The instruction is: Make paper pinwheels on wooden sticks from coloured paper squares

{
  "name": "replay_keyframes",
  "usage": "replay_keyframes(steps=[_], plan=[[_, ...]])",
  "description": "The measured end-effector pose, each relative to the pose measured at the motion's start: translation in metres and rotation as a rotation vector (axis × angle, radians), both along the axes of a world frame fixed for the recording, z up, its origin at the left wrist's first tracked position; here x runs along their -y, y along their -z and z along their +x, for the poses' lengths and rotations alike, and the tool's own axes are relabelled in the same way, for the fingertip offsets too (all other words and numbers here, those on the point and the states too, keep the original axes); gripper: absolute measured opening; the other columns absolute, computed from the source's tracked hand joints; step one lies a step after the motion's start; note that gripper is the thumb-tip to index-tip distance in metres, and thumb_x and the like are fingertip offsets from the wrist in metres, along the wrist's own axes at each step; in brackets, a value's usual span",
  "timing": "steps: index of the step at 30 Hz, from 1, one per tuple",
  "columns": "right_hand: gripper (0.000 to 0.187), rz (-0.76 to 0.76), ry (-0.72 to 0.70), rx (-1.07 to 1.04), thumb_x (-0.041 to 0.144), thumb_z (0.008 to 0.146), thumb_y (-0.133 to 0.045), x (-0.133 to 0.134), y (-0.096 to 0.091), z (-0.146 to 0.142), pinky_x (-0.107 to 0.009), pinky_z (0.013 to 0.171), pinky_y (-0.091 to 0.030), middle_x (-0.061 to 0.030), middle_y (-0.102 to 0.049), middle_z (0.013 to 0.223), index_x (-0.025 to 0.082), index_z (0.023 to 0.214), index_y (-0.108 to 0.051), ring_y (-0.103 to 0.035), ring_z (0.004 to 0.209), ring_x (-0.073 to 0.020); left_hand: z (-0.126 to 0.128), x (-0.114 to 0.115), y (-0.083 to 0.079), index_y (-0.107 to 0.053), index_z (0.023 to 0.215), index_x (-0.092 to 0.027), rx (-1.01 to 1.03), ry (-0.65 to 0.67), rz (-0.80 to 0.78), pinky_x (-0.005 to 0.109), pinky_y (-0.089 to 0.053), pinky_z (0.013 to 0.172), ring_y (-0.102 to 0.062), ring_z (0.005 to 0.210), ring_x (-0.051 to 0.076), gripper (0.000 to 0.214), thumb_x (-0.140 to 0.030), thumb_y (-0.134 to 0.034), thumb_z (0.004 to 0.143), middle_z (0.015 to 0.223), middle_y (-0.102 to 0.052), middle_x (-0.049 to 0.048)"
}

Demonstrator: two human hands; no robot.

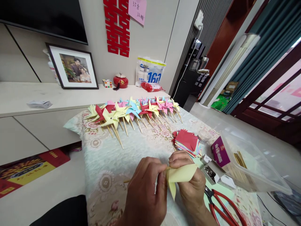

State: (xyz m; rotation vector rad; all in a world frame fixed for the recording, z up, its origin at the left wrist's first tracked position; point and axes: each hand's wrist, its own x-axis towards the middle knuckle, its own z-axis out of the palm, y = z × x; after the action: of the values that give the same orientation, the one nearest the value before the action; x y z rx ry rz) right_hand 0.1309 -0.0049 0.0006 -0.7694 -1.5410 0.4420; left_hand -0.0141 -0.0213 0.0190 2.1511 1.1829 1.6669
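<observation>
Close to the table's front, my left hand [147, 188] is closed around a thin wooden stick [127, 181], whose end pokes out at its left side. My right hand [192, 186] grips a pale yellow paper pinwheel [182, 173] at the stick's other end. Fingertips of both hands meet at the pinwheel's centre, which they partly hide. Red-handled pliers [225, 204] lie right of my right hand. Beyond it is a stack of coloured paper squares [187, 141], red on top. A small open box [210, 172] of metal pieces sits beside the pliers.
Several finished pinwheels [134, 111] lie in rows along the far side of the cloth-covered table [105, 160]. A clear plastic bin [256, 171] with wooden sticks [240, 160] stands at the right. Behind the table, a white cabinet [70, 97] bears a framed photo [72, 67].
</observation>
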Motion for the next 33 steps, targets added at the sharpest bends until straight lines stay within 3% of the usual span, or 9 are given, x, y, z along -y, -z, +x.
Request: replay_keyframes(steps=[12, 17, 21, 26, 33], plan=[[0.013, 0.004, 0.023, 0.019, 0.017, 0.090, -0.061, 0.002, 0.001, 0.000, -0.038, 0.075, -0.047, -0.0020, -0.062, 0.081, 0.026, 0.095, -0.068, -0.059, 0.081, -0.0210, 0.004, 0.004, 0.008, -0.057, 0.094, -0.021, 0.017, 0.025, -0.059, 0.027, -0.051, 0.068, -0.061, 0.078, 0.016, 0.019, -0.004, -0.049, 0.090, 0.083, -0.062, 0.0034], [0.014, -0.023, -0.014, 0.026, 0.015, 0.091, -0.057, 0.003, 0.003, 0.001, -0.036, 0.075, -0.044, -0.0013, -0.059, 0.083, 0.025, 0.095, -0.065, -0.056, 0.083, -0.0196, 0.005, 0.005, 0.011, -0.056, 0.096, -0.020, 0.009, 0.022, -0.054, 0.027, -0.050, 0.069, -0.060, 0.079, 0.016, 0.021, -0.002, -0.049, 0.089, 0.083, -0.061, 0.0031], [0.014, -0.078, -0.104, 0.029, 0.015, 0.091, -0.058, 0.000, 0.001, 0.004, -0.036, 0.076, -0.045, -0.0020, -0.059, 0.086, 0.025, 0.096, -0.066, -0.057, 0.085, -0.0198, -0.001, 0.002, 0.004, -0.060, 0.089, -0.020, 0.026, 0.037, -0.055, 0.027, -0.049, 0.063, -0.060, 0.072, 0.016, 0.018, -0.006, -0.048, 0.089, 0.077, -0.061, 0.0030], [0.008, -0.155, -0.207, 0.027, 0.021, 0.090, -0.062, -0.002, -0.003, 0.007, -0.037, 0.074, -0.047, -0.0038, -0.060, 0.085, 0.024, 0.096, -0.067, -0.058, 0.084, -0.0218, -0.010, -0.004, -0.006, -0.062, 0.077, -0.020, 0.075, 0.163, -0.241, 0.024, -0.045, 0.054, -0.058, 0.061, 0.013, 0.019, -0.007, -0.051, 0.085, 0.067, -0.060, -0.0002], [0.009, -0.266, -0.184, 0.062, 0.027, 0.089, -0.063, -0.002, -0.006, 0.007, -0.032, 0.066, -0.045, -0.0034, -0.059, 0.079, 0.020, 0.084, -0.065, -0.057, 0.076, -0.0198, -0.013, -0.008, -0.005, -0.064, 0.073, -0.020, 0.267, 0.288, -0.566, 0.022, -0.042, 0.053, -0.055, 0.056, 0.012, 0.013, -0.011, -0.056, 0.076, 0.063, -0.062, -0.0024]])
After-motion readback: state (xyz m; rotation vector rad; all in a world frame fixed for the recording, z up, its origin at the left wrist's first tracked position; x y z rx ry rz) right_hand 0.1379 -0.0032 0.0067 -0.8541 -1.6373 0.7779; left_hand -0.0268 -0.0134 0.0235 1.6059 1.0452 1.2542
